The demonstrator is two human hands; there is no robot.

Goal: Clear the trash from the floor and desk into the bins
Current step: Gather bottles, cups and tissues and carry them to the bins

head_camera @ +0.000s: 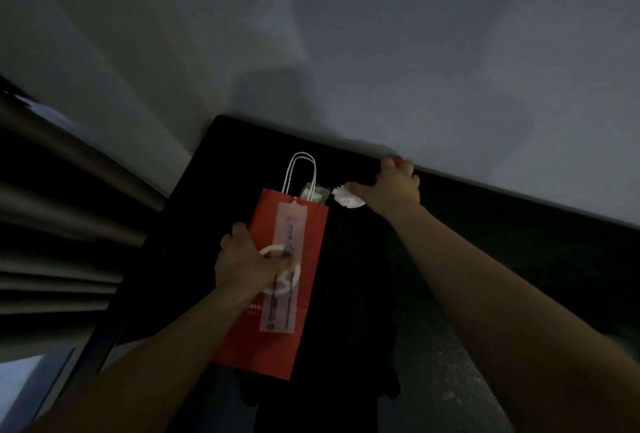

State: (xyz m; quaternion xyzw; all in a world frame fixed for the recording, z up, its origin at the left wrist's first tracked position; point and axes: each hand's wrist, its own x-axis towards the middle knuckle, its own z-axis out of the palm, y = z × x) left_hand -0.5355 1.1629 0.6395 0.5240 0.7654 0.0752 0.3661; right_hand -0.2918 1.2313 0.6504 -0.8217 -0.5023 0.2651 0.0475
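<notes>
Head view, dim and blurred. We count one red paper bag (291,280) with two white loop handles (303,173), lying flat on the black worktop (353,259), mouth toward the wall (381,51). One long pale label strip (285,266) runs down its face. One crumpled clear piece (313,192) sits in the bag mouth.

Two hands in view. Left hand (247,259) has its grip clenched on the bag's left edge, thumb across the front. Right hand (393,186) has its grip pinching one white crumpled wad (348,197), just beside the bag mouth and near the wall edge.

We see slatted blinds (59,224) at left.
</notes>
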